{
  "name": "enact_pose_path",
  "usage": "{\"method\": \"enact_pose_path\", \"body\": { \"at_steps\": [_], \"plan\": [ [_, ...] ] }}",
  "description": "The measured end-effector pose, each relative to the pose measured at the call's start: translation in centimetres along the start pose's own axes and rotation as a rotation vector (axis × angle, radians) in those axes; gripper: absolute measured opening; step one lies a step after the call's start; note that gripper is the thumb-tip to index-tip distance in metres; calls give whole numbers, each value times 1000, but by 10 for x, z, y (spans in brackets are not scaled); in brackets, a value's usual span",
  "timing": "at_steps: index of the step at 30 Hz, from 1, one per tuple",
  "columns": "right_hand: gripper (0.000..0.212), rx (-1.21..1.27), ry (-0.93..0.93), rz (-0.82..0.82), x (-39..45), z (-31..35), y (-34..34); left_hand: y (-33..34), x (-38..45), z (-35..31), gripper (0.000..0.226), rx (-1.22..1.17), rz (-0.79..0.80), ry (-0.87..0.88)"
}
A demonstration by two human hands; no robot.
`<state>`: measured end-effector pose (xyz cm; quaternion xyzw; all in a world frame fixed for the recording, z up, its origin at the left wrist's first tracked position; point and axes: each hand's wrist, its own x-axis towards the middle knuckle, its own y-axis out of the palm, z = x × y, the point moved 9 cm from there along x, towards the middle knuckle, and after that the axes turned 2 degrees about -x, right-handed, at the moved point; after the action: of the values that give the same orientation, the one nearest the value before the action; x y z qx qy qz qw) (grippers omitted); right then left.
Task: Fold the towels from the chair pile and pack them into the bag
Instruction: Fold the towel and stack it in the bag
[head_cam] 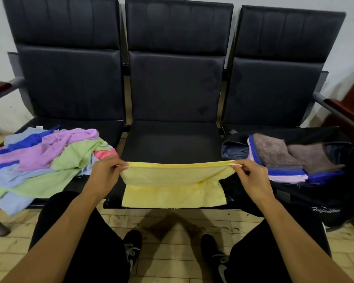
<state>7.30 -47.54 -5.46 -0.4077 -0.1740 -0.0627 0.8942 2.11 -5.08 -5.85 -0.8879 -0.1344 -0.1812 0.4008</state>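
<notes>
Nearest the camera, the 2 forearms reach forward over the knees, and each of the hands pinches 1 upper corner of the yellow towel [173, 180]: the left hand [104, 175] grasps the left corner between thumb and curled fingers, the right hand [253, 177] grasps the right corner the same way. The towel hangs stretched between them over the front edge of the middle seat [172, 144], its lower part draped on the seat lip, with what looks like a folded layer already showing as a band across the top. The step in hand seems to be a half-fold, and doing it well means keeping the top edge taut and level, matching corner to corner before laying it down, then smoothing the slack that sags near the right corner so the crease runs straight. Laying it flat on the middle seat would give firm support for the next fold. To the left, just beside the left hand, the pile of loose towels [47, 158] waits on the left seat. To the right, the black bag [315, 199] sits open on the right seat with folded towels [282, 158] stacked inside, so the finished towel should match their width to sit neatly.
</notes>
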Motion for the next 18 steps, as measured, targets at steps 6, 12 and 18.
{"method": "enact_pose_path", "body": {
  "at_steps": [6,12,18],
  "plan": [
    [13,35,23,2,1,1,1,0,-10,-6,21,-61,34,35],
    [22,-56,-52,83,-1,5,9,-14,-19,-13,31,-125,-89,30],
    [10,-25,68,37,-4,-2,11,-2,-24,-6,11,-109,0,-146]
  ]
}}
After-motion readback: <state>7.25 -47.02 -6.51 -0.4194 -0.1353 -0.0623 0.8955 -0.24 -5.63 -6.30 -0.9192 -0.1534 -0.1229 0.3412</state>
